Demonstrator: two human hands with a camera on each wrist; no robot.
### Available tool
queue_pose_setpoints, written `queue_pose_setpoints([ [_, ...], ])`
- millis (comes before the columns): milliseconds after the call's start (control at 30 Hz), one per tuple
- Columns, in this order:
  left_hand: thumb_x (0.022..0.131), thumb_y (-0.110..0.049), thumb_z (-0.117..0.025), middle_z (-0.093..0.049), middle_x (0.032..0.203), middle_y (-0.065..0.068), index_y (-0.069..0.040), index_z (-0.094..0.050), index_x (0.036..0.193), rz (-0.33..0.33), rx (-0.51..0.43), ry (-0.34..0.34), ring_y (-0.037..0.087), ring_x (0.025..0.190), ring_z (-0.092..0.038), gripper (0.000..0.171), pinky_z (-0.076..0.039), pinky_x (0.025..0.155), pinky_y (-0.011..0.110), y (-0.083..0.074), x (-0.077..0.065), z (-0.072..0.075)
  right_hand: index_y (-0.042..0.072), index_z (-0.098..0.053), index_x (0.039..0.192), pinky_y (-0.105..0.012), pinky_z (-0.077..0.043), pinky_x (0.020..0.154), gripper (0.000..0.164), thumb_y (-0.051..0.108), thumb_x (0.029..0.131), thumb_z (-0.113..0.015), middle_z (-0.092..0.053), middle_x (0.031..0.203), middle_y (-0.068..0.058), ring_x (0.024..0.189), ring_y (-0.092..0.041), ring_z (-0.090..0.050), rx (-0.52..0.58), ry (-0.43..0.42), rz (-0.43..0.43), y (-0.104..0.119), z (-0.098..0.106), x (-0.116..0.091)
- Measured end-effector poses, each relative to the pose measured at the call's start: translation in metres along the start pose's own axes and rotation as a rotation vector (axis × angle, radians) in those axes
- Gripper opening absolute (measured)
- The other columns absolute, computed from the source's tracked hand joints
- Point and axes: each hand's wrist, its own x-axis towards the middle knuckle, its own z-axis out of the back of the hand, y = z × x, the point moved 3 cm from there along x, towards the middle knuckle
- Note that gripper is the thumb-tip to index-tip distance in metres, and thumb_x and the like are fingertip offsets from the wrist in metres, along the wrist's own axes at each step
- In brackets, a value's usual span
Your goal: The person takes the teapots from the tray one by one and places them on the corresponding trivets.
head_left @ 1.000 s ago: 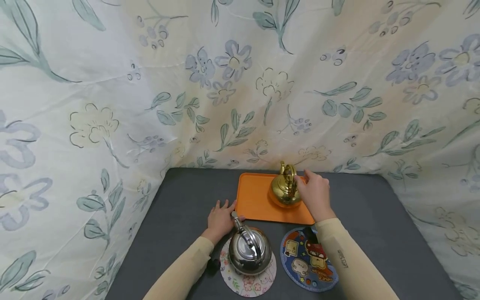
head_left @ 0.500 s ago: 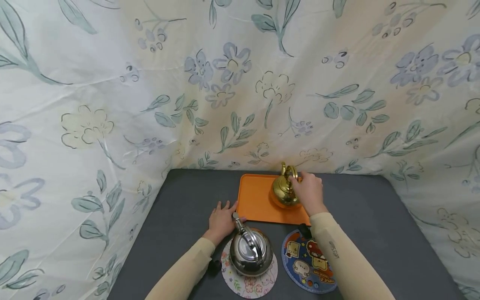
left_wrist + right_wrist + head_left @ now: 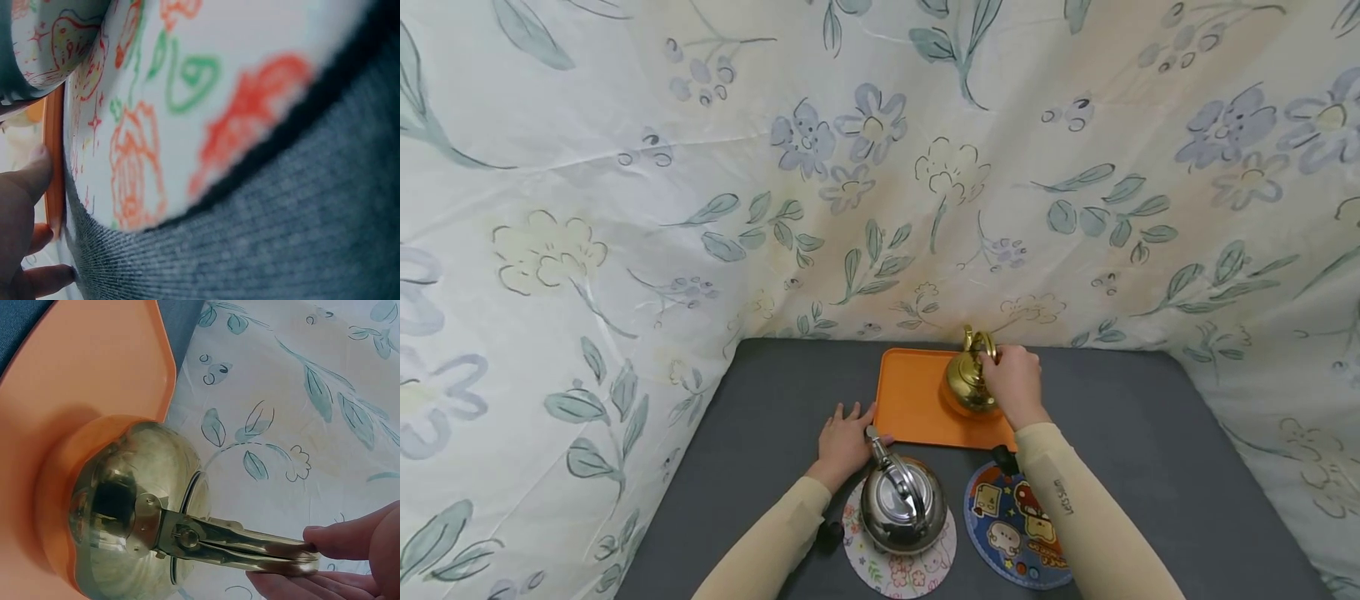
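A gold kettle (image 3: 966, 385) stands on an orange tray (image 3: 912, 408) toward the back of the table. My right hand (image 3: 1015, 383) pinches its upright handle (image 3: 250, 547) between thumb and fingers. At the tray's left front corner rests my left hand (image 3: 844, 440), fingers spread and fairly straight. In the left wrist view its thumb (image 3: 40, 164) lies against the tray's edge (image 3: 55, 156). Just in front of that hand, a silver kettle (image 3: 901, 512) sits on a round white patterned mat (image 3: 895, 575), its spout pointing toward the tray.
To the right of the silver kettle lies a round blue cartoon mat (image 3: 1000, 517), partly covered by the right forearm. Grey cloth covers the table (image 3: 1120, 417). A floral curtain (image 3: 955, 250) hangs directly behind it and along both sides.
My right hand has shifted slightly left and closed its fingers on the gold kettle's handle. Both kettles, the tray and my left hand look unmoved, apart from a small shift of the head view.
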Motion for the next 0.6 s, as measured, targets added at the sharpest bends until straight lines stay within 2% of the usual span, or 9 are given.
queue_pose_setpoints([
  [200,0.086,-0.075,-0.056,-0.052,0.151,0.011,-0.029,-0.048,0.152,0.022,0.01,0.022,0.044,0.144,-0.04,0.08,-0.041,0.112,0.056,-0.001,0.002,-0.001,0.004,-0.066,0.069,-0.035,-0.044,0.047,0.032,0.019,0.097,-0.067,-0.056,0.052,-0.008,0.048,-0.024,-0.056,0.014,-0.002,0.006,-0.003,-0.002,0.002],
  [300,0.087,-0.075,-0.055,-0.051,0.152,0.011,-0.029,-0.048,0.153,0.027,0.012,0.028,0.044,0.144,-0.04,0.081,-0.041,0.112,0.056,-0.002,0.004,-0.001,0.004,-0.066,0.068,-0.032,-0.041,0.046,0.034,0.021,0.098,-0.066,-0.055,0.05,-0.007,0.045,-0.021,-0.053,0.027,-0.021,0.005,-0.004,-0.002,0.002],
  [467,0.086,-0.075,-0.055,-0.051,0.152,0.012,-0.029,-0.048,0.152,0.024,0.012,0.025,0.044,0.144,-0.04,0.081,-0.041,0.112,0.057,-0.003,0.006,0.0,0.0,-0.074,0.083,-0.034,-0.047,0.048,0.03,0.024,0.099,-0.066,-0.067,0.061,-0.011,0.048,-0.021,-0.056,0.039,-0.061,0.015,-0.004,0.004,0.0],
  [600,0.086,-0.076,-0.054,-0.051,0.152,0.012,-0.03,-0.047,0.153,0.029,0.02,0.025,0.043,0.144,-0.04,0.081,-0.041,0.112,0.056,-0.003,0.008,0.0,-0.001,-0.076,0.092,-0.036,-0.049,0.05,0.028,0.024,0.099,-0.066,-0.071,0.069,-0.013,0.05,-0.021,-0.059,0.048,-0.056,0.022,-0.003,0.01,-0.002],
])
